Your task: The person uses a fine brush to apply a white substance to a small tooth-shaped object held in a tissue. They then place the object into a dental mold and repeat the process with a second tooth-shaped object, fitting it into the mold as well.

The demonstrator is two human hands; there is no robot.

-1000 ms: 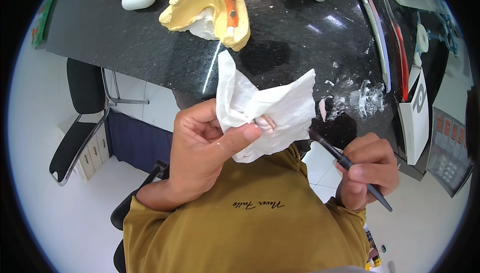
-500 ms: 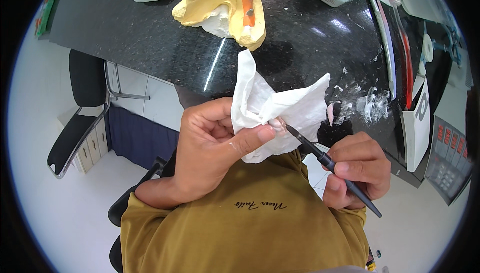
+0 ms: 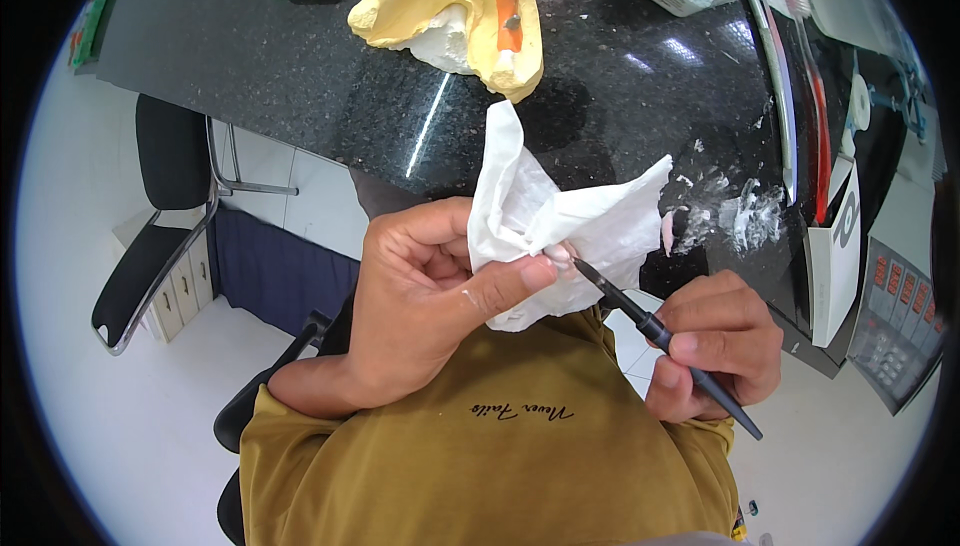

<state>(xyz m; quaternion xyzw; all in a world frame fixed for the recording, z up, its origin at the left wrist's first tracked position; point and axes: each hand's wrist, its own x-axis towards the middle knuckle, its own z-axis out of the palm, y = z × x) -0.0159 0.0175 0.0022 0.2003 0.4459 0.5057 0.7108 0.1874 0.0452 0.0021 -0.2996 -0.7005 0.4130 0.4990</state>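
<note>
Left hand (image 3: 415, 291) grasping: thumb and fingers pinch a folded white tissue (image 3: 622, 211), with a small pinkish-white piece (image 3: 557, 254) seated in it just past the thumb tip. Right hand (image 3: 720, 346) grasping a slim black brush (image 3: 630, 308) pen-style, well back from its tip; tip is at the piece, touching or just beside it — can't tell which. For good brushing, I'd say short light strokes, tip shallow, little sideways push. Pinch should be firm enough to stop the piece rolling, thumb clear of whatever surface is being brushed. Hands are apart; resting a right finger against the left hand would probably steady the tip. Better to turn the piece with the left fingers than twist the right wrist. Watch the raised tissue folds — they could catch the bristles. Tissue best kept off the white smears (image 3: 752, 216) on the dark table (image 3: 290, 56); yellow dental model (image 3: 525, 64) there sits clear of the brush.
</note>
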